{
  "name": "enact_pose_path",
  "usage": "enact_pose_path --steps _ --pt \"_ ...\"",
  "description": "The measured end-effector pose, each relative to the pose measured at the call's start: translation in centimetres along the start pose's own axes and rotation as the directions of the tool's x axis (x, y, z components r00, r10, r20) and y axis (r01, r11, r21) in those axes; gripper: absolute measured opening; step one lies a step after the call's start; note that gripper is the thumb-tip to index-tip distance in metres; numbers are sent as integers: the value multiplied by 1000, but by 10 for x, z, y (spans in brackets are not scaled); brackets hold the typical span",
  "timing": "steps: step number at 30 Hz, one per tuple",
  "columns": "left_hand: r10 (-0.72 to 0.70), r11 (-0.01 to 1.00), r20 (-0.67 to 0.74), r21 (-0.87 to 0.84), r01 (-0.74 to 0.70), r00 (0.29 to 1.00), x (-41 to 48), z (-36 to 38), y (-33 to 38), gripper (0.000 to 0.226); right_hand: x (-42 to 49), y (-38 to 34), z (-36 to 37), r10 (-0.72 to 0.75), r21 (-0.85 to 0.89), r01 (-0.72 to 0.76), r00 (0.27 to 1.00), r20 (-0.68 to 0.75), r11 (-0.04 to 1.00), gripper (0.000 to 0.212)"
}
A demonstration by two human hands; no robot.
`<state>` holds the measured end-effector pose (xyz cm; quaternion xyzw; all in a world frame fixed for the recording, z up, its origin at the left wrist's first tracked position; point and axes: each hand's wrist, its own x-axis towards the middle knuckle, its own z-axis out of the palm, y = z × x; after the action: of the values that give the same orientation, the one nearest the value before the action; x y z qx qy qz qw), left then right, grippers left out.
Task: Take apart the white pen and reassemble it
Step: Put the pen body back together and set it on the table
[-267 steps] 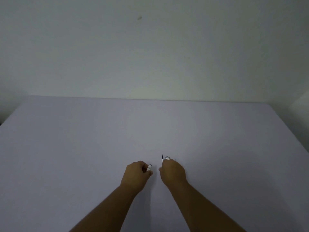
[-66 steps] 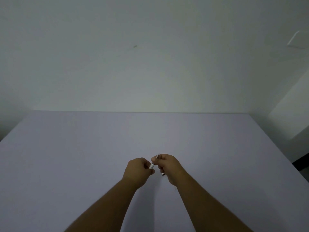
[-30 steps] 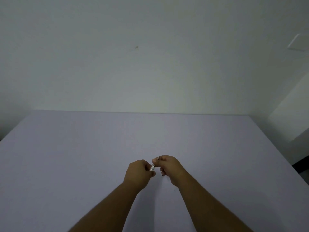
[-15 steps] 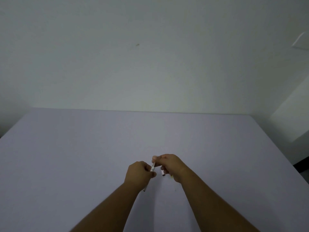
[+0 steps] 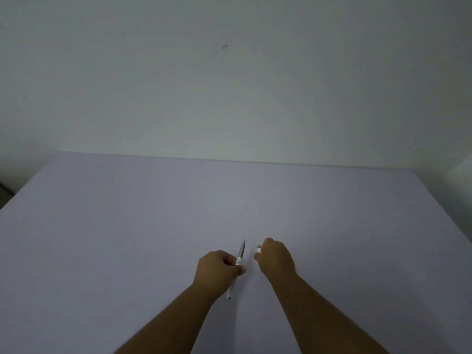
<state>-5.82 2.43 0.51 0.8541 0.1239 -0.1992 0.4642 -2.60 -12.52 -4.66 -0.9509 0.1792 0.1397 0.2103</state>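
Observation:
My left hand is closed around the white pen body. Its grey pointed end sticks up and away past my fingers, and its white tail pokes out below my palm. My right hand is a short way to the right, apart from the pen body, closed on a small white pen piece that peeks out at my fingertips. Most of that piece is hidden in my fingers. Both hands hover low over the pale lavender table.
A bare pale wall rises behind the table's far edge. The table's left edge and right edge slant toward me.
Half a second ago my hands were together at the pen. They have now pulled apart, the left keeping the pen body and the right moving right with a small white piece.

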Motion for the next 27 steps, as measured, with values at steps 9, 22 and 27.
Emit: enact_pose_path --steps 9,22,27 --pt "-9 1000 29 -20 10 1000 5 5 0 20 -1 4 12 -21 -11 20 998 -67 1000 23" --pt "-11 1000 59 2 11 998 -7 2 4 13 -6 -13 -40 117 939 -249 967 227 238 17" --pt "8 1000 65 18 -9 998 -13 2 10 14 -17 -20 -52 41 936 -257 966 255 242 13"
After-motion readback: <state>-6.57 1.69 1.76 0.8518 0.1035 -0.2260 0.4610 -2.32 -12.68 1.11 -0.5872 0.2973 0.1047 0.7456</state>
